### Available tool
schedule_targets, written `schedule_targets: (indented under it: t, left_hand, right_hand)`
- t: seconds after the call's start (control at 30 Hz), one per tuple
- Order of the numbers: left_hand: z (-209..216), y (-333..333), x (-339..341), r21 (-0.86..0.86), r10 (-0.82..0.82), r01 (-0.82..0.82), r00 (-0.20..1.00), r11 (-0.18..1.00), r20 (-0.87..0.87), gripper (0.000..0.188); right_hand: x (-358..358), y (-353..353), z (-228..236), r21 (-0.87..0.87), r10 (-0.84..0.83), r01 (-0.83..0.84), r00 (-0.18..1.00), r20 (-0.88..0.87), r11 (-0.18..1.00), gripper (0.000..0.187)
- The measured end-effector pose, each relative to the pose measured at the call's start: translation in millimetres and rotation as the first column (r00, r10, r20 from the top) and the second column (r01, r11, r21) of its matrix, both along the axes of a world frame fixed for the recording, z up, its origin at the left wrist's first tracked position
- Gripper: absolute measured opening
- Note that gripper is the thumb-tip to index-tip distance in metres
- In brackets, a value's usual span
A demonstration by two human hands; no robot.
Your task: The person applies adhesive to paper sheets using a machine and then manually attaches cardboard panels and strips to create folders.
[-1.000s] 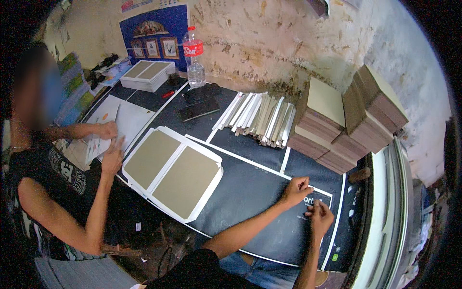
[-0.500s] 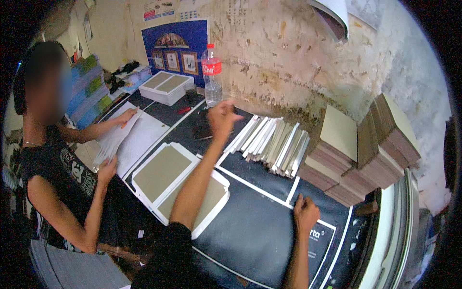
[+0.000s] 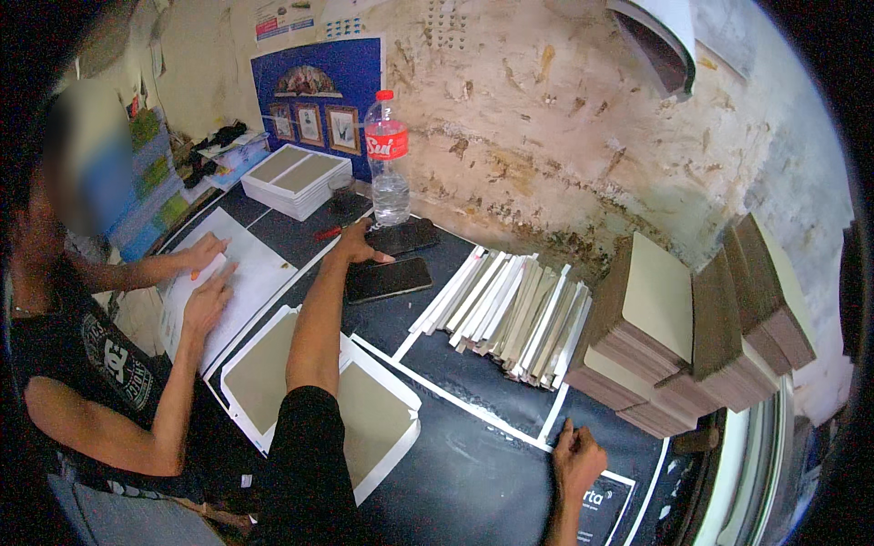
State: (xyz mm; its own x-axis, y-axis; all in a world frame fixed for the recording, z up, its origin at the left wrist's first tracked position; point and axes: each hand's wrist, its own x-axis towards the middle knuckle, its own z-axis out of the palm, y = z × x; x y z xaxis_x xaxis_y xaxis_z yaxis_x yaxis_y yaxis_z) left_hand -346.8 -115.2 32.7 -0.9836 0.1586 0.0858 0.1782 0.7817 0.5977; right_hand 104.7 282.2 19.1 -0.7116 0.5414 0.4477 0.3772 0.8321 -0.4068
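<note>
My left hand (image 3: pixel 357 246) reaches across the table to the left end of a black phone (image 3: pixel 405 237). Its thumb stands apart from the fingers, which are partly hidden, and I see nothing lifted in it. A second dark phone (image 3: pixel 390 279) lies just nearer, below the thumb. Under my left forearm is an open cover (image 3: pixel 378 423) of grey-brown board panels with white turned edges. My right hand (image 3: pixel 580 462) is on the black table surface at the right, fingers curled in, with nothing visible in them. Beside it lies a dark printed sheet (image 3: pixel 605 514).
A row of board and paper strips (image 3: pixel 510 314) lies ahead, with stacked boards (image 3: pixel 646 309) at right. A water bottle (image 3: pixel 391 173) and a stack of panelled covers (image 3: pixel 296 182) stand near the wall. At left a co-worker's hands (image 3: pixel 209 291) are over a white sheet (image 3: pixel 214 246).
My left hand has come down and left, from above the table to beside the phones. My right hand stays curled in place. The co-worker has lowered the held sheets onto the table.
</note>
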Motion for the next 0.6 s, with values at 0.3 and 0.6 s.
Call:
schedule_targets:
  t: [0.3, 0.6]
  left_hand:
    - [-22.5, -0.1, -13.3, 0.021, -0.077, 0.088, 0.949, 0.996, -0.307, 0.111]
    - [-42.7, 11.0, -32.3, 0.221, 0.137, -0.042, 0.888, 0.975, -0.438, 0.089]
  right_hand:
    - [0.2, -4.6, 3.1, -0.003, -0.005, 0.005, 0.999, 0.039, 1.000, 0.040]
    - [0.8, -2.6, 1.6, -0.041, 0.016, -0.016, 1.000, 0.010, 0.999, 0.040]
